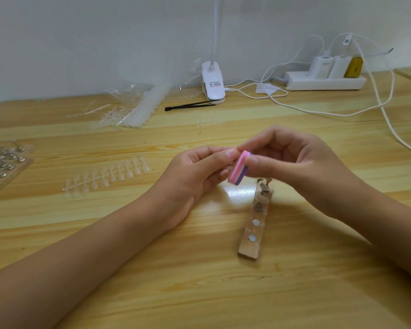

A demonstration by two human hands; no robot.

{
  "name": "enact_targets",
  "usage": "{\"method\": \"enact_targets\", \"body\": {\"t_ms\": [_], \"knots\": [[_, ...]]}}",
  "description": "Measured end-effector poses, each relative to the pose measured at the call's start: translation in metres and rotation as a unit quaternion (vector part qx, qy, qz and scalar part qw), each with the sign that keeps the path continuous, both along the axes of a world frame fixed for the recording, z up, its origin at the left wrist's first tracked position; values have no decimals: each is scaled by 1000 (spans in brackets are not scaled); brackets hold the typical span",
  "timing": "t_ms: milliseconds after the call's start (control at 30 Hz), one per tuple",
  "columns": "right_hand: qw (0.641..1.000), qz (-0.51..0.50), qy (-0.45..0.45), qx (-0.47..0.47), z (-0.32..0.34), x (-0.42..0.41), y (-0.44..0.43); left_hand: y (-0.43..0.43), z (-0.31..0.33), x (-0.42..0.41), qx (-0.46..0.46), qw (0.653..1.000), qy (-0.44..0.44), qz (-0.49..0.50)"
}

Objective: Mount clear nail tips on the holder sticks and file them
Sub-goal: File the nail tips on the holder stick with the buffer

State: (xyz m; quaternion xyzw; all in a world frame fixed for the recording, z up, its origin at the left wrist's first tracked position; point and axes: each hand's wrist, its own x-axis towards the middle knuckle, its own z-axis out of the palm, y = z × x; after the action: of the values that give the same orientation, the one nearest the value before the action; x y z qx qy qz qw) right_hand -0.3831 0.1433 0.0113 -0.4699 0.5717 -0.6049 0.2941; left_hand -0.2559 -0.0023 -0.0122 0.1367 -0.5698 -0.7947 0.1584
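Observation:
My right hand pinches a pink and purple buffer block between thumb and fingers, above the middle of the table. My left hand has its fingers curled against the block's left face; whatever it pinches there is too small to make out. Just below the hands lies a clear magnetic holder strip with a few holder sticks standing at its far end and two bare white magnet dots nearer me. A strip of clear nail tips lies to the left.
A clear tray of more holder sticks sits at the left edge. At the back are plastic bags with nail-tip sprues, a black tool, a white clip lamp, and a power strip with cables trailing right.

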Motion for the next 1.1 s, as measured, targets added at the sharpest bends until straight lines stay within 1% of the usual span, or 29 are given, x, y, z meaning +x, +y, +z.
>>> {"method": "enact_targets", "body": {"t_ms": [100,233,367,467,600,700,767,900,1033,1100], "knots": [[997,-60,-22,-41,3,-2,0,0,0,-1,9,1000,-8,17],[998,-62,10,-19,3,-1,-1,1,0,-2,6,1000,-13,24],[994,-94,3,-51,4,1,-1,0,1,-2,18,999,-15,35],[994,-94,20,-43,5,3,-1,0,1,-2,19,999,-17,38],[993,-103,4,-53,6,0,0,0,0,-2,25,999,-11,39],[997,-64,27,-17,4,2,0,0,0,-1,30,999,0,24],[997,-60,41,-6,3,3,0,-2,1,1,36,999,8,10],[995,-86,22,-41,4,0,0,-2,3,2,35,999,5,-12],[996,-71,54,-21,-1,3,-1,-1,3,2,36,999,12,-2],[994,-87,52,-36,-1,1,-1,-1,4,1,45,999,11,0]]}}
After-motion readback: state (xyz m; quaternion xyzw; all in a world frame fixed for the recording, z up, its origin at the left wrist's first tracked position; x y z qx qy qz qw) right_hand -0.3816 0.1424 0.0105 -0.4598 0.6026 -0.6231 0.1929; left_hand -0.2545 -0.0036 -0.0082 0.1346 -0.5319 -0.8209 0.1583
